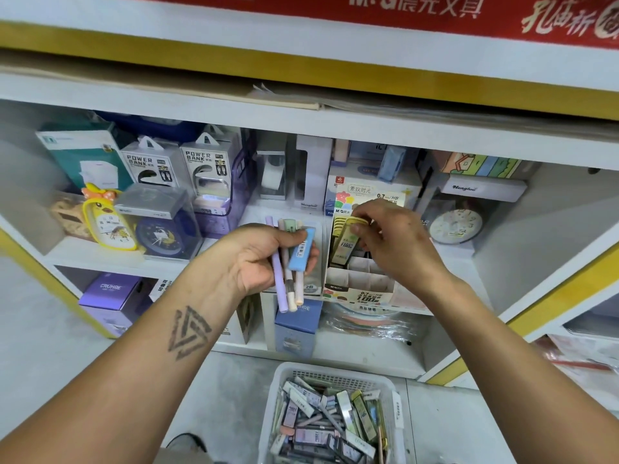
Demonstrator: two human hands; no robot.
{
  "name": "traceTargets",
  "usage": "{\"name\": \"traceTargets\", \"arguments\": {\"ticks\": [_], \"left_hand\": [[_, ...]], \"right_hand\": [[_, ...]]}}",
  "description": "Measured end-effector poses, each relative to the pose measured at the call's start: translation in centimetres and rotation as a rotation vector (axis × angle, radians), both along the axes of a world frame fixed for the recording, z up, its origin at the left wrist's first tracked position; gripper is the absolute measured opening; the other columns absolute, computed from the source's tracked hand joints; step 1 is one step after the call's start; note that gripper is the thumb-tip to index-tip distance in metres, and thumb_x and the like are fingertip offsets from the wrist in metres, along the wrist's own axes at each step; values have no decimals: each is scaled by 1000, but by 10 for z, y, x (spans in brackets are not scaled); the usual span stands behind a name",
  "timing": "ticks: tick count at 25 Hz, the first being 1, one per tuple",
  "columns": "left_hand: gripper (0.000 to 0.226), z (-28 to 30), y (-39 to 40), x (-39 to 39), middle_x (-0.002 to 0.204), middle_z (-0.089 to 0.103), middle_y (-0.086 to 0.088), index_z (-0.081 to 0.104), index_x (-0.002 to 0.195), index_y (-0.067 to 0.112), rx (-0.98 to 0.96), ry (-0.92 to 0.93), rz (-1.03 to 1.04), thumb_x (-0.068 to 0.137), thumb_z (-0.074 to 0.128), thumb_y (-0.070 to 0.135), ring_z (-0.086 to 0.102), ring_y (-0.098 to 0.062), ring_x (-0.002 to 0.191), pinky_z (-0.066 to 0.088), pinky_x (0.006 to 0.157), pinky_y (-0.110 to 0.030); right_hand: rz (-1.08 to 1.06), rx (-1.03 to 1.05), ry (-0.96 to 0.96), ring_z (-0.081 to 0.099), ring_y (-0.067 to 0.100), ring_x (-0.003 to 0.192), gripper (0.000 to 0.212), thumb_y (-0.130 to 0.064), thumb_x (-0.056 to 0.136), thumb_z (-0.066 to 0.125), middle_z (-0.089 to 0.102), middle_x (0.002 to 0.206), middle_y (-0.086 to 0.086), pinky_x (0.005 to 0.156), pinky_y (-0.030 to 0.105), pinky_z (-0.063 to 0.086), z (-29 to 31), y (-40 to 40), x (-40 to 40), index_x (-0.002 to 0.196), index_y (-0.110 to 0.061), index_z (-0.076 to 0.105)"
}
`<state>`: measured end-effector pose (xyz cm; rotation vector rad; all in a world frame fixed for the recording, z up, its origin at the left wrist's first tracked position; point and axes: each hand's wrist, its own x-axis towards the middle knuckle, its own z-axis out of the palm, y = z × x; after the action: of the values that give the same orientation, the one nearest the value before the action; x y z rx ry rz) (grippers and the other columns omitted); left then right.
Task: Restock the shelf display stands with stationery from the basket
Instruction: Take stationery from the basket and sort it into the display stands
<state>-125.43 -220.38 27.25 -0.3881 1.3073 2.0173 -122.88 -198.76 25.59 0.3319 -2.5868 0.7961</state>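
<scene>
Nearest, at six o'clock, a white basket (335, 383) was heaped with small stationery packs. At nine o'clock of centre, pastel pens (284, 279) and a blue pack were gripped in the left hand (264, 256). At three o'clock, a yellow lead case (345, 242), judged light, stiff and best held by its cap, was pinched by the right hand (392, 242) over the cardboard display stand (358, 283), mostly empty compartments.
</scene>
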Motion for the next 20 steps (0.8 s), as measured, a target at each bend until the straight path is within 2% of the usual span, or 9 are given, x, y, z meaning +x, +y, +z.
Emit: {"name": "traceTargets", "arguments": {"ticks": [2, 4, 6, 8, 10, 12, 14, 17, 20], "left_hand": [[12, -1, 2, 1, 74, 71, -21, 64, 101, -6, 1, 4, -15, 93, 56, -1, 71, -28, 59, 60, 51, -37], [11, 0, 4, 3, 74, 71, -21, 65, 99, -6, 1, 18, -33, 92, 58, -1, 72, -28, 60, 60, 52, -37], [13, 0, 7, 4, 76, 72, -22, 64, 101, -6, -5, 38, -57, 91, 59, 0, 73, -28, 63, 60, 52, -37], [17, -1, 10, 6, 80, 72, -23, 64, 105, -7, -1, 51, -77, 90, 61, 0, 73, -28, 66, 59, 52, -36], [20, -1, 13, 8, 82, 72, -23, 64, 107, -8, 3, 68, -91, 88, 63, 1, 73, -29, 69, 60, 54, -36], [20, 0, 17, 9, 82, 73, -22, 64, 105, -8, -3, 92, -102, 87, 65, 1, 73, -29, 70, 60, 55, -37], [22, 0, 21, 10, 83, 73, -23, 63, 106, -9, 13, 90, -105, 87, 65, 2, 74, -30, 70, 61, 57, -39], [18, 1, 25, 10, 84, 72, -24, 64, 102, -8, 77, 53, -113, 90, 63, 5, 73, -32, 70, 62, 61, -43], [11, 2, 21, 6, 83, 72, -26, 63, 97, -7, 63, 15, -53, 91, 60, 1, 73, -34, 67, 62, 59, -45]], "right_hand": [[-19, 13, -69, 68, 23, 78, 15, -12, 93, 66, 64, 92, -3, 72, 38, 55, -5, -2, -1, 108, -15, 62], [-17, 62, -100, 65, 27, 77, 12, -11, 94, 65, 65, 88, 3, 70, 41, 54, -9, -7, 0, 103, -13, 58], [4, 160, -27, 63, 30, 79, 4, -8, 94, 62, 65, 88, 10, 72, 42, 51, -10, -9, 1, 96, -6, 65], [-21, 134, 37, 62, 26, 76, 10, -6, 93, 63, 66, 85, 9, 71, 38, 50, -7, -10, 0, 89, -4, 71], [-58, -237, -136, 62, 16, 65, 10, -14, 93, 68, 69, 78, 7, 66, 33, 53, 3, -14, 1, 86, -11, 74], [33, -640, -459, 62, 12, 59, 11, -24, 87, 75, 72, 75, 7, 57, 28, 52, 11, -16, 6, 91, -14, 76], [100, -716, -583, 63, 13, 61, 20, -21, 82, 79, 74, 78, 9, 55, 25, 51, 14, -15, 10, 97, -8, 75], [70, -865, -572, 60, 19, 62, 20, -3, 82, 75, 71, 84, 19, 58, 26, 52, 20, -8, 10, 99, 4, 71], [57, -1014, -541, 59, 18, 57, 19, 5, 87, 67, 68, 82, 19, 52, 22, 53, 25, 2, 10, 105, 7, 69]]}}
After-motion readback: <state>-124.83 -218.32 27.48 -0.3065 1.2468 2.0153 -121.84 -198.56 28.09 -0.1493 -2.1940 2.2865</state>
